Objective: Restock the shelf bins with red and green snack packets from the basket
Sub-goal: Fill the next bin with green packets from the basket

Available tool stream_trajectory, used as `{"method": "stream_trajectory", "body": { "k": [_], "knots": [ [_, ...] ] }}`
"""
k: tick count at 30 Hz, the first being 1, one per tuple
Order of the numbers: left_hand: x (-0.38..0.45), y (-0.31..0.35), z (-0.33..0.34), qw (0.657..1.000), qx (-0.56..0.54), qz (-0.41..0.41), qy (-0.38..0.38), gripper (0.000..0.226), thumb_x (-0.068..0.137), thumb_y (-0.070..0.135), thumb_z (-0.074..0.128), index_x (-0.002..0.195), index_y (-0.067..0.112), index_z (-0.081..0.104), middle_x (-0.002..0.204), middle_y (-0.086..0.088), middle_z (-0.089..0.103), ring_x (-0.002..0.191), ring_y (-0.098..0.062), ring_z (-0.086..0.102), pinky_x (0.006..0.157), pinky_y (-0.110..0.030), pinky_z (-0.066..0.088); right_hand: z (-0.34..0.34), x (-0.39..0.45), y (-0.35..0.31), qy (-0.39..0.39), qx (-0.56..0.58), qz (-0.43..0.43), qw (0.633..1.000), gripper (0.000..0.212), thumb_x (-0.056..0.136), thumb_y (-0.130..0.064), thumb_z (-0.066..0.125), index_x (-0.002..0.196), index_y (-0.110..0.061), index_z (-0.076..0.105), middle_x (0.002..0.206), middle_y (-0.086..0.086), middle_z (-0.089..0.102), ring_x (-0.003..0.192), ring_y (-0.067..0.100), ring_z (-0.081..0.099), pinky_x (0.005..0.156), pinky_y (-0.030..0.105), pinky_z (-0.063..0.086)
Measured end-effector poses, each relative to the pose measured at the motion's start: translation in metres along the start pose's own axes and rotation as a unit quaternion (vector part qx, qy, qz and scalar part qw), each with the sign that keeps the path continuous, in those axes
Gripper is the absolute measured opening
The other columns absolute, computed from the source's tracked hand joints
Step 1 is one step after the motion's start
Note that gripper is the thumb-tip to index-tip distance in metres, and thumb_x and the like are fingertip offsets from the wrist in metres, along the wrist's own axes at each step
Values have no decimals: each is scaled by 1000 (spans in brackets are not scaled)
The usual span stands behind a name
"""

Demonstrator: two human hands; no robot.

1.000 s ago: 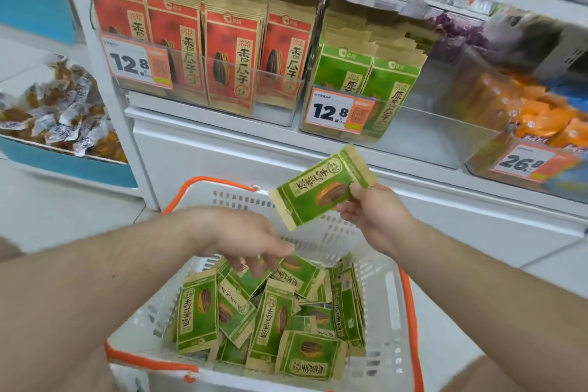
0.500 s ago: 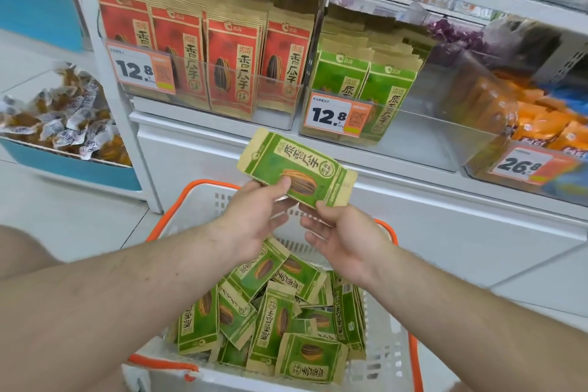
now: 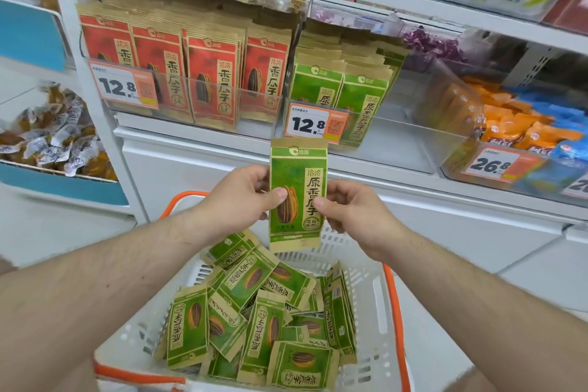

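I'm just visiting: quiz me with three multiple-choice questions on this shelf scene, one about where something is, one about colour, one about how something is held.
1. Where do the loose green packets lie?
A. in the white basket
B. on the floor
C. on the top shelf

2. What colour are the packets in the bin left of the green ones?
A. blue
B. red
C. purple

3. How is the raised packet held?
A. by one hand, flat
B. by nobody
C. by both hands, upright

Answers:
1. A: green packets fill the basket.
2. B: red packets stand there.
3. C: left hand and right hand pinch the raised packet.
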State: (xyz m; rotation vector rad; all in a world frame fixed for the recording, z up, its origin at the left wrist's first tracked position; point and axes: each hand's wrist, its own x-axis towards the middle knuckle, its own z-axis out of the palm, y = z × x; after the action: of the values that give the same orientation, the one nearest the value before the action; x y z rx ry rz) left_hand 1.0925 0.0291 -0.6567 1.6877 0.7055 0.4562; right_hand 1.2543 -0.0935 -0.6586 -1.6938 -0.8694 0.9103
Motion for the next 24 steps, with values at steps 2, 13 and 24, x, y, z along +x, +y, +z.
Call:
{"method": "stream_trajectory", "body": {
  "k": [2, 13, 24],
  "knots": [
    [5, 10, 5, 1000, 16, 9, -23, 17, 97, 12, 59, 99, 27, 66, 94, 6, 74, 79, -8, 65, 66, -24, 50, -12, -2, -5, -9, -6, -1, 1000, 2, 93, -5, 66, 95, -5, 66, 68, 0, 64, 50, 10, 49, 50, 23, 38],
    [59, 78, 59, 993, 61, 57, -79, 15, 101, 27, 52, 99, 26, 67, 87, 8, 74, 76, -11, 64, 69, -29, 50, -86, -4, -36, 30, 67, 30, 997, 12, 100, -7, 53, 96, -3, 64, 81, 14, 64, 60, 17, 49, 51, 22, 38],
    [116, 130, 70, 881, 382, 256, 109, 38, 89, 34, 62, 125, 20, 58, 114, 3, 60, 107, -20, 54, 94, -36, 45, -167, 31, -83, 171, 173, 67, 968, 11, 100, -16, 49, 96, -17, 59, 69, 0, 57, 42, 6, 36, 37, 15, 28]
  ]
}}
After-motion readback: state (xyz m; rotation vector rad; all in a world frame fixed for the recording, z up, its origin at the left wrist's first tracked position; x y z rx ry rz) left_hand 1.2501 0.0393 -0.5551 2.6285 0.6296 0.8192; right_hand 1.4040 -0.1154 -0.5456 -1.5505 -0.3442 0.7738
